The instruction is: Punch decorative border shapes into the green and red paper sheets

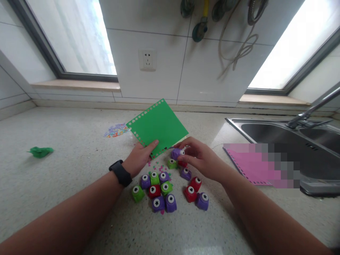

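A green sheet (159, 127) with small shapes cut along its edges is tilted above the counter. My left hand (140, 156) grips its lower left edge, thumb on top and fingers underneath. At the sheet's lower right edge, my right hand (198, 156) has its fingers closed round a purple craft punch (177, 153). Below the hands, several purple, red and green punches stand grouped, among them a red one (154, 191) and a green one (137, 193). Small pink and green paper bits (158, 168) lie between them and the sheet.
On the right, a pink sheet (255, 164) with a punched edge lies beside the steel sink (236, 124), partly blurred out. A crumpled green piece (41, 152) rests far left. Colourful bits (116, 130) are heaped behind the left hand. The tiled wall (148, 85) bounds the counter.
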`<state>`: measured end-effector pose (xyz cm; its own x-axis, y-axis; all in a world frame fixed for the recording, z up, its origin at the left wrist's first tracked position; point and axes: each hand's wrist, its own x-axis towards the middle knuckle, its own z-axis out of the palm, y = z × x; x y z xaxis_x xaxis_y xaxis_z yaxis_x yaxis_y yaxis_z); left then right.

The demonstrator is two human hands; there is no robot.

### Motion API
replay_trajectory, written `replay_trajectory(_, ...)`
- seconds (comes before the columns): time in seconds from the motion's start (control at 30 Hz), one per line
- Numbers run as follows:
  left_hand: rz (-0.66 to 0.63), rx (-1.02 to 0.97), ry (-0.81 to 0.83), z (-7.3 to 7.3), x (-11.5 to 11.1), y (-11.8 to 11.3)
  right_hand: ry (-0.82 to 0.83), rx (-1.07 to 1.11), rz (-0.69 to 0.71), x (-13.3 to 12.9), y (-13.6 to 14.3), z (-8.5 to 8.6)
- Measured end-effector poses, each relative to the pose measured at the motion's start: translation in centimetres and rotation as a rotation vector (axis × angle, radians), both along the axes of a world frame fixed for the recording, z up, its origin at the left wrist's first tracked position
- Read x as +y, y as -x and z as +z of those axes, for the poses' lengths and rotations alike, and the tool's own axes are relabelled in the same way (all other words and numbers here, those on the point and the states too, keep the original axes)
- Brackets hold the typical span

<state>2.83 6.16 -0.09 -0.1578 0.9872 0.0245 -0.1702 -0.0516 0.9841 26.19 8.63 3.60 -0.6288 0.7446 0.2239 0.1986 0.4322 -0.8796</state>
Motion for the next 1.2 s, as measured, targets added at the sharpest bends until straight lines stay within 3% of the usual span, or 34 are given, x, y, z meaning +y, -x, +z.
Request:
replay_trajectory(0.1,-0.056,-0.085,0.065,-0.2,0.0,0.0,0.167,0.288,-0.082,0.6,0.0,-0.4)
replay_trajectory(0.23,-0.008,-0.087,0.119,-0.4,0.0,0.0,0.302,0.541,-0.213,1.4,-0.1,-0.2)
replay_trajectory(0.37,0.007,-0.079,0.064,-0.5,-0.1,-0.1,0.291,0.665,-0.254,1.6,-0.3,-0.2)
replay_trajectory(0.63,0.091,0.197,0.061,-1.5,0.0,0.7,0.101,0.686,-0.267,1.1,0.0,0.0)
replay_trajectory(0.8,0.086,0.263,0.041,-1.9,0.0,1.0,0.094,0.661,-0.244,0.9,0.1,0.0)
replay_trajectory(1.2,0.065,0.425,0.089,-1.2,-0.3,1.3,0.133,0.607,-0.219,0.1,0.3,0.6)
